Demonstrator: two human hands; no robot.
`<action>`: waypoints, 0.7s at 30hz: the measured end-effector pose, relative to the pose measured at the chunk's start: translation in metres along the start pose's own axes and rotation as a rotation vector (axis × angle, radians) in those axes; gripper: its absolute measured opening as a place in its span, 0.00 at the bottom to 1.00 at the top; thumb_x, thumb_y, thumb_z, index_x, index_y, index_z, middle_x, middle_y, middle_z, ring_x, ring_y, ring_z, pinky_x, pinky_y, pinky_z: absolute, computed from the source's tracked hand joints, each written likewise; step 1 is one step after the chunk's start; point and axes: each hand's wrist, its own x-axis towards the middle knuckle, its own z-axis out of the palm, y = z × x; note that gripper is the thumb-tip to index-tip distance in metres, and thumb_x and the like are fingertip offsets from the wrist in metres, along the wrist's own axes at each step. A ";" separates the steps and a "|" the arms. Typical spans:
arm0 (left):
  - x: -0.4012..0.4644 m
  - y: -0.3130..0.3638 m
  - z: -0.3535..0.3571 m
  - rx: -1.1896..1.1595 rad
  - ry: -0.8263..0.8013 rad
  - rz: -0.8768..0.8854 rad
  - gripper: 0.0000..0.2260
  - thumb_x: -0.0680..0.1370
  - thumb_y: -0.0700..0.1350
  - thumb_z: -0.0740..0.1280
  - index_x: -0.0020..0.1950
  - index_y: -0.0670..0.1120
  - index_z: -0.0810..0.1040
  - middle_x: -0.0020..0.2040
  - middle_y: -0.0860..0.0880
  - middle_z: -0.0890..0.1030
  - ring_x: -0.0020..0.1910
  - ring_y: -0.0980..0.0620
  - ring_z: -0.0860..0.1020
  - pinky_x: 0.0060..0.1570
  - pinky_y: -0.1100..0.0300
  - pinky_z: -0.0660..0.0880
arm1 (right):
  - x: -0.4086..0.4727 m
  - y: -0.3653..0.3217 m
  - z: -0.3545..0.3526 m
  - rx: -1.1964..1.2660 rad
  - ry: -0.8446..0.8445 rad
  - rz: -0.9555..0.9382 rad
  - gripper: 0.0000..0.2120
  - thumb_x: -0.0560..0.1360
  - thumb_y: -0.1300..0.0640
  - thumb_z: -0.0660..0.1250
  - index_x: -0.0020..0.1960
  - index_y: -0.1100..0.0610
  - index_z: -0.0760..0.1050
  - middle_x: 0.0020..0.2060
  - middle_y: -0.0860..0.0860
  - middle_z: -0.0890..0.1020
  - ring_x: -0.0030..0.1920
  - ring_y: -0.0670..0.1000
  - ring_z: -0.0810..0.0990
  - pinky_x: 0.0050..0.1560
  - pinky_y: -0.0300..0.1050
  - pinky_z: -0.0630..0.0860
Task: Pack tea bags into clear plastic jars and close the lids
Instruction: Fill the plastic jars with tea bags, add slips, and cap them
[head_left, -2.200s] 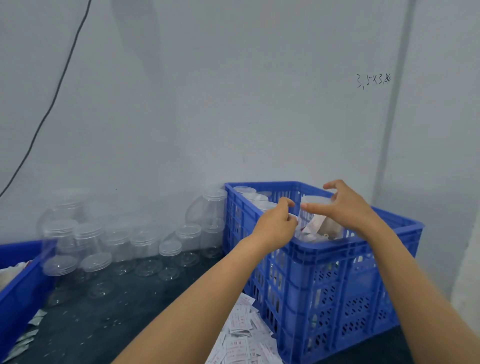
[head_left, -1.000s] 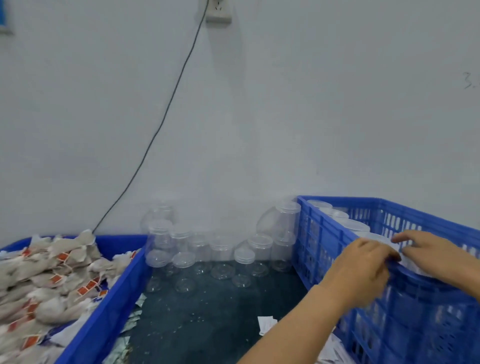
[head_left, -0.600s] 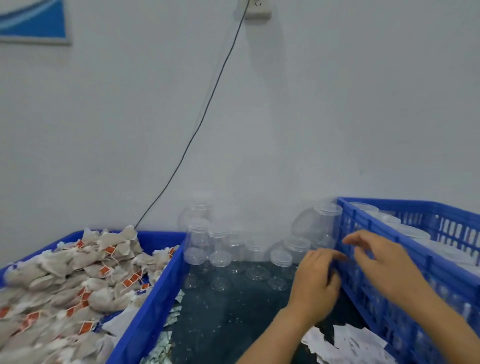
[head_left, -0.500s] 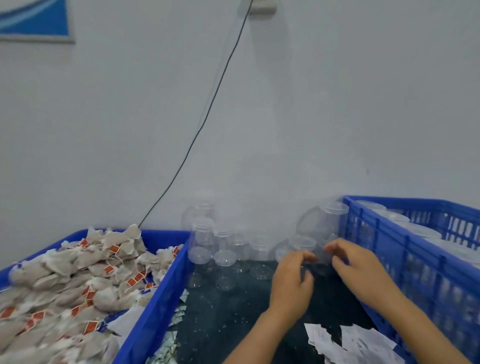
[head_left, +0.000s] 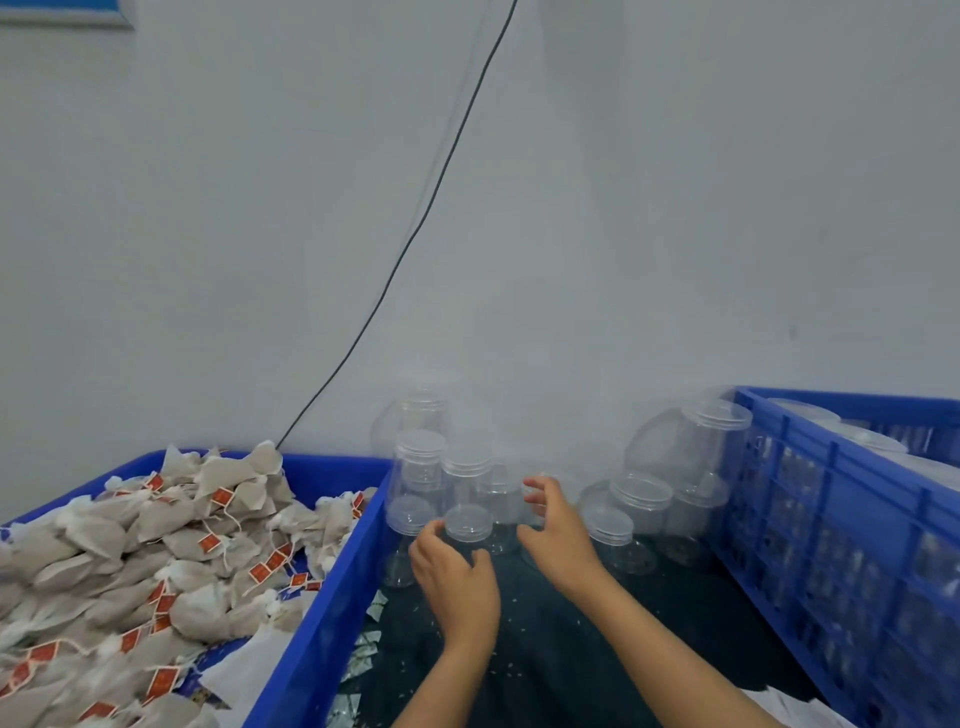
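Several empty clear plastic jars with lids stand on the dark table against the wall. My left hand (head_left: 453, 578) reaches the nearest small jar (head_left: 468, 524); its fingers and thumb curl round the jar's body below the lid. My right hand (head_left: 557, 532) hovers just to the right of that jar, fingers spread and relaxed, holding nothing, close to the jars behind (head_left: 500, 493). A blue tray (head_left: 332, 597) on the left is heaped with tea bags (head_left: 156, 551) that carry red tags.
A blue perforated crate (head_left: 831, 519) at the right holds filled, lidded jars (head_left: 872, 441). Taller jars (head_left: 711, 441) lean beside it. Loose paper packets (head_left: 363, 660) lie along the tray's foot. A black cable (head_left: 415, 234) runs down the wall.
Both hands left the blue crate and moved left and forward to the empty jars. The view swung left, which brought the tea bag tray into sight. My left hand now curls round a small jar.
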 end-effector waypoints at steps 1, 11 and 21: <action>0.005 0.001 0.001 0.003 -0.004 -0.019 0.25 0.73 0.32 0.69 0.68 0.39 0.66 0.67 0.41 0.67 0.66 0.42 0.68 0.66 0.48 0.67 | 0.007 -0.003 0.008 -0.005 -0.028 -0.013 0.28 0.74 0.69 0.63 0.70 0.55 0.62 0.60 0.50 0.69 0.59 0.48 0.72 0.53 0.37 0.73; 0.027 0.003 0.008 -0.024 -0.115 -0.044 0.23 0.81 0.39 0.58 0.76 0.44 0.58 0.76 0.44 0.60 0.72 0.44 0.62 0.69 0.47 0.65 | 0.045 0.000 0.054 0.091 -0.102 0.029 0.36 0.73 0.66 0.66 0.74 0.55 0.50 0.67 0.56 0.66 0.60 0.48 0.68 0.54 0.34 0.68; 0.020 0.002 0.005 -0.013 -0.167 0.057 0.26 0.80 0.39 0.62 0.76 0.49 0.59 0.74 0.46 0.60 0.72 0.46 0.62 0.68 0.48 0.66 | 0.031 -0.014 0.046 0.242 0.035 -0.043 0.33 0.69 0.62 0.74 0.67 0.56 0.59 0.62 0.55 0.72 0.64 0.52 0.72 0.65 0.46 0.70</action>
